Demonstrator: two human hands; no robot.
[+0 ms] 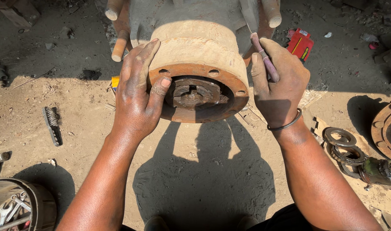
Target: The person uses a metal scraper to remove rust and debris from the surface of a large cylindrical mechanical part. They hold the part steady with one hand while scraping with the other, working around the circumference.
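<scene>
A large rusty, dust-coated wheel hub (195, 47) faces me at top centre, with bolt holes around its flange and a greasy nut (194, 93) in its centre bore. My left hand (137, 92) lies flat against the hub's left side, the thumb resting on the rim of the bore. To the right of the hub, my right hand (277, 81) is closed around a thin tool with a purple handle (264, 57), its metal shaft pointing up past the hub's right edge. A dark bangle sits on that wrist.
On the dirt floor lie a wire brush (52, 124) at left, a red box (300, 43) at upper right, and bearing rings (341, 139) with a rusty flange (386, 128) at right. A container of wrenches (15, 207) sits at bottom left.
</scene>
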